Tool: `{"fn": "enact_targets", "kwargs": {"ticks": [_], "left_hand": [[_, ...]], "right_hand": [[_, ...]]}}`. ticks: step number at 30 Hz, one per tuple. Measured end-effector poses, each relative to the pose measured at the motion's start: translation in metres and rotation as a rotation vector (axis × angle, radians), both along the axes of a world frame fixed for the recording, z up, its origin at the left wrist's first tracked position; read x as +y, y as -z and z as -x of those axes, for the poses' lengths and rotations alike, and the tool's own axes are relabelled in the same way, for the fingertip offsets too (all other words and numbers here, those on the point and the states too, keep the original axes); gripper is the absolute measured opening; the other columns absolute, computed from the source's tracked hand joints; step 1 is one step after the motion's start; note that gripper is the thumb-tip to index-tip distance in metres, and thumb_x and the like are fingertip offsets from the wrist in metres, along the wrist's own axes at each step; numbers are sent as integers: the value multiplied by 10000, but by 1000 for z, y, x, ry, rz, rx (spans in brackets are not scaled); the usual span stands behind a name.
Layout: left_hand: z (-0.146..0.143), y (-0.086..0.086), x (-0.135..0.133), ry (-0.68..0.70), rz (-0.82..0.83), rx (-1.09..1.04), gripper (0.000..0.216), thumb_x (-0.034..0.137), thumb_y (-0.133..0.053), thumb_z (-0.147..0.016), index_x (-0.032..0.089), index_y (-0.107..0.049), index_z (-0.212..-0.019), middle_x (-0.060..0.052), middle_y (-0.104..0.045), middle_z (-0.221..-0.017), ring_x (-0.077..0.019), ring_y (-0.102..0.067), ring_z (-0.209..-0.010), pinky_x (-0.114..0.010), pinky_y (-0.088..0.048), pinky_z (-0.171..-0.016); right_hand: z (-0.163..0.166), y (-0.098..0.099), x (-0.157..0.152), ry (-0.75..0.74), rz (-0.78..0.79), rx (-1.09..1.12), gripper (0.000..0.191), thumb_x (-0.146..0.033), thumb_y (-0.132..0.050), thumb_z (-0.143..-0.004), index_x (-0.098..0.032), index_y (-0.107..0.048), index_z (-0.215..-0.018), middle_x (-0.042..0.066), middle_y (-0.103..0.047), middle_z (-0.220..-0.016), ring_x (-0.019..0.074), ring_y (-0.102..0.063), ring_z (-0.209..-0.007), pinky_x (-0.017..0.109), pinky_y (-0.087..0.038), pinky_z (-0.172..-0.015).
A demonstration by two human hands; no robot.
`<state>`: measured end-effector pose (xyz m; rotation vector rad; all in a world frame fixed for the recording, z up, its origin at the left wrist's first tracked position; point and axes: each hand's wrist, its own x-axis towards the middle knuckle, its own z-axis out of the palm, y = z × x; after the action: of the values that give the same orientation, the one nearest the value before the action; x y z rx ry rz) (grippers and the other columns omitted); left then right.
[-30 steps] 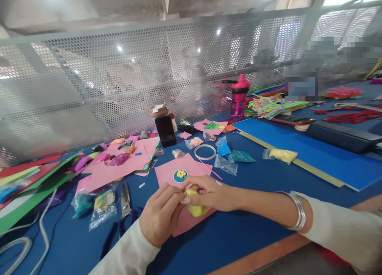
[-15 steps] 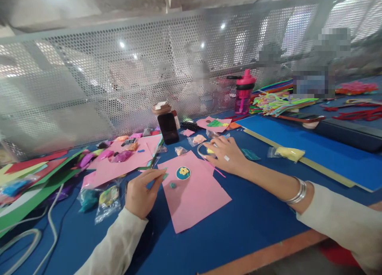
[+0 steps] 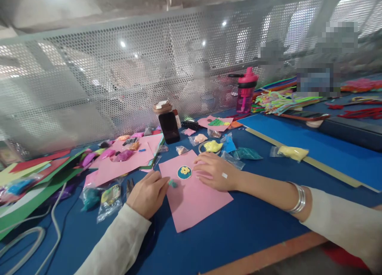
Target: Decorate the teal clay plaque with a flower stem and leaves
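Note:
My left hand (image 3: 149,193) is closed, thumb and finger pinched at the left edge of a pink paper sheet (image 3: 198,207). A small lump of teal clay (image 3: 172,183) is at those fingertips, over the paper. Near it on the sheet lies a round teal disc (image 3: 184,175) with a pale rim and a yellow clay flower (image 3: 185,170). My right hand (image 3: 219,171) is palm down over the sheet's right part, fingers apart, fingertips just right of the disc. Nothing shows in its grip, though the underside is hidden.
Behind my right hand lie yellow clay (image 3: 212,146) on a ring and a teal clay packet (image 3: 247,153). A dark cup (image 3: 168,125) and pink bottle (image 3: 246,92) stand farther back. Coloured papers (image 3: 38,187) and a white cable (image 3: 52,227) are left; a blue board (image 3: 322,147) is right.
My right hand has moved from beside the yellow clay down onto the pink sheet. The pink stick near it no longer shows. My left fingertips have lowered to the teal lump on the paper.

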<state>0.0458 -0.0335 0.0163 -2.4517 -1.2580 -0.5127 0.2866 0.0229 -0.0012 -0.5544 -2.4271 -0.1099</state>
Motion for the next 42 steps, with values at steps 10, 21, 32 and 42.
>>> {"fn": "enact_targets", "kwargs": {"ticks": [10, 21, 32, 42], "left_hand": [[-4, 8, 5, 101, -5, -5, 253, 233, -405, -865, 170, -629, -768, -19, -537, -647, -115, -529, -600, -215, -428, -530], [-41, 0, -23, 335, -194, -23, 232, 147, -407, -858, 147, -548, -673, -18, -482, -577, -131, -409, -547, -251, -362, -502], [-20, -9, -16, 160, -257, -240, 85, 111, -446, -824, 148, -521, -809, -16, -494, -638, -122, -455, -585, -229, -385, -549], [-23, -2, -9, 42, -1, -406, 125, 156, -425, -824, 163, -535, -766, -9, -550, -654, -102, -500, -541, -206, -419, -503]], "right_hand": [[6, -6, -12, -85, 149, 101, 186, -220, -496, -810, -132, -630, -905, 91, -619, -909, 181, -527, -880, 346, -412, -825], [21, -10, -35, -284, 810, 100, 193, -270, -538, -801, -109, -633, -755, 35, -633, -679, 115, -577, -629, 199, -435, -565], [-4, -1, 13, 270, 351, 145, 288, -215, -394, -856, -107, -590, -1036, 106, -596, -914, 177, -562, -827, 327, -453, -725], [-6, 1, 19, 236, 105, 24, 338, -229, -485, -783, -154, -557, -1104, 135, -496, -1141, 272, -402, -1108, 479, -314, -923]]}}
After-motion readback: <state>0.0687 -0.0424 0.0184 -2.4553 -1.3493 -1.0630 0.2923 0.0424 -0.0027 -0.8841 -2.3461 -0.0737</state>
